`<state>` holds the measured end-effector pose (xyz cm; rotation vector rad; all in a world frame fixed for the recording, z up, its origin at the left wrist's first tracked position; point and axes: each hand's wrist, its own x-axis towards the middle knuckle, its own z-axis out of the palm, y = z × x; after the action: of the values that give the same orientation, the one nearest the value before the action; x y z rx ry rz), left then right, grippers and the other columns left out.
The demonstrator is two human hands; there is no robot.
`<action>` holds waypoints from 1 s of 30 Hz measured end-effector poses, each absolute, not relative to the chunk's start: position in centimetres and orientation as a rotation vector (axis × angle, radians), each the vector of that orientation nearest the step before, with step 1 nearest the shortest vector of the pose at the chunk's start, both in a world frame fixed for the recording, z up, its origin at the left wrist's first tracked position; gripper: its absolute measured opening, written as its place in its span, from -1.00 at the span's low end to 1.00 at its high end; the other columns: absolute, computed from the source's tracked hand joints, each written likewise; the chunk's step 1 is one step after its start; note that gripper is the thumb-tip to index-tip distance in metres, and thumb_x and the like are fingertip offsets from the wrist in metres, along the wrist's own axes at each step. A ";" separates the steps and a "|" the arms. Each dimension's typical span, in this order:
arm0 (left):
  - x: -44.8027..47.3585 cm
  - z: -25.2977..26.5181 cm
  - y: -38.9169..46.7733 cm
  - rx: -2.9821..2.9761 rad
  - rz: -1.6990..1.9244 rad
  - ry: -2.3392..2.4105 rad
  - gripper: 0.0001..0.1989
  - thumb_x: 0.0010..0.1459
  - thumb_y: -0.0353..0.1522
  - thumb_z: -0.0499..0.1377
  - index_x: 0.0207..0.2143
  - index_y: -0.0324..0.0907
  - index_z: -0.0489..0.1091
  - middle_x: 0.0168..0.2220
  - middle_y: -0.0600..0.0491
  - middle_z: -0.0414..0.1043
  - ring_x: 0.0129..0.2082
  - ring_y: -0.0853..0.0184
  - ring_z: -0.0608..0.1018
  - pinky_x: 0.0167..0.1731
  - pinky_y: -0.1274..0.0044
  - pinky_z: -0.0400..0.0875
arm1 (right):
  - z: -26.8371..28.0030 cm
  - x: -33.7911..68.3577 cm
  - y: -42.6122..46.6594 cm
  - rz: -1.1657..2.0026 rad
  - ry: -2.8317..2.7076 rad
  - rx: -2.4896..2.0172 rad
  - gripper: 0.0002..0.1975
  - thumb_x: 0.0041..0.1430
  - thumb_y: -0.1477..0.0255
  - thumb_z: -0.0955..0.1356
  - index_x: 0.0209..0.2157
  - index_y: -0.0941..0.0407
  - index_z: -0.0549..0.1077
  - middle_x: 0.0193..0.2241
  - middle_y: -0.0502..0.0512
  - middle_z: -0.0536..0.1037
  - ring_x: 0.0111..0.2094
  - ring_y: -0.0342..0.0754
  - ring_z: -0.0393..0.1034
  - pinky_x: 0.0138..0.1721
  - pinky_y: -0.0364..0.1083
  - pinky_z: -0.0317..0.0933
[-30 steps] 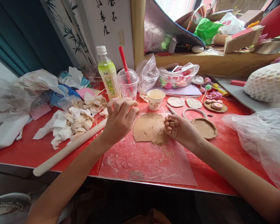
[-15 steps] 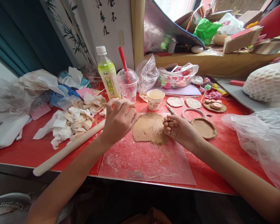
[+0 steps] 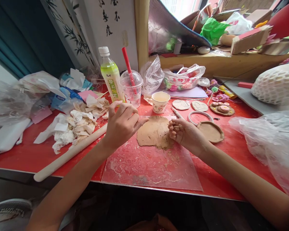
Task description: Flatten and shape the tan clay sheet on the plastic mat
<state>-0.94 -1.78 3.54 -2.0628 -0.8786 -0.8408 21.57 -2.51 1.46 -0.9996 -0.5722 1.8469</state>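
Observation:
A flattened slab of tan clay (image 3: 154, 132) with ragged edges lies on a clear plastic sheet (image 3: 144, 171) on the red table. To its left hovers my left hand (image 3: 123, 120), empty, with bent fingers apart and the thumb reaching toward the slab's upper left edge. At the slab's right edge, my right hand (image 3: 183, 132) is closed, palm turned up and fingertips curled against the thumb. Whatever it pinches, if anything, is too small to make out. Just behind the slab stands a paper cup (image 3: 160, 103).
A long rolling pin (image 3: 69, 154) lies left, beside crumpled tissues (image 3: 74, 128). Behind are a green-labelled bottle (image 3: 111, 77) and a plastic cup (image 3: 131, 86) with a red straw. At right are a shallow clay dish (image 3: 210, 132), a ring (image 3: 200, 117) and a plastic bag (image 3: 265, 141).
My left hand has shifted slightly left, and its thumb now stretches out more visibly. My right hand and the clay slab look unchanged.

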 end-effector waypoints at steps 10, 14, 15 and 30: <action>-0.5 3.6 -2.0 -2.136 -0.909 -0.900 -0.92 0.14 -0.34 0.15 -0.34 -0.17 0.32 -0.29 0.08 0.43 -0.25 0.34 0.44 -0.06 0.37 0.17 | 1.8 21.4 -2.9 1.831 -0.767 -0.985 -0.90 0.10 0.45 0.31 -0.43 0.17 0.45 -0.59 -0.06 0.34 -0.59 -0.29 0.19 -0.55 -0.27 0.15; -0.1 3.1 -2.2 -2.270 -0.995 -0.776 -0.85 0.12 -0.31 0.18 -0.42 -0.18 0.28 -0.40 0.14 0.43 -0.40 0.43 0.45 -0.12 0.42 0.23 | 2.8 21.1 -4.0 1.810 -1.182 -0.975 -0.75 0.16 0.29 0.29 -0.23 0.15 0.46 -0.61 -0.07 0.32 -0.60 -0.27 0.15 -0.55 -0.23 0.09; 0.0 2.9 -2.3 -2.290 -0.990 -0.733 -0.84 0.11 -0.30 0.19 -0.42 -0.18 0.28 -0.40 0.14 0.44 -0.41 0.43 0.46 -0.14 0.43 0.25 | 3.0 21.0 -4.2 1.787 -1.318 -0.984 -0.73 0.18 0.25 0.27 -0.24 0.14 0.45 -0.62 -0.09 0.31 -0.61 -0.27 0.14 -0.55 -0.22 0.08; 0.8 1.8 -3.1 -2.372 -0.907 -0.498 -0.79 0.10 -0.23 0.19 -0.38 -0.21 0.32 -0.39 0.11 0.46 -0.51 0.46 0.43 -0.50 0.56 0.24 | 2.3 20.2 -5.1 1.696 -1.621 -1.093 -0.69 0.12 0.23 0.31 -0.56 0.16 0.35 -0.69 -0.08 0.31 -0.67 -0.27 0.17 -0.62 -0.20 0.02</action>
<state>0.84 -3.11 1.75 -2.3717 -0.4983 -0.9073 20.22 -5.09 2.31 -1.0931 -1.6213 1.6956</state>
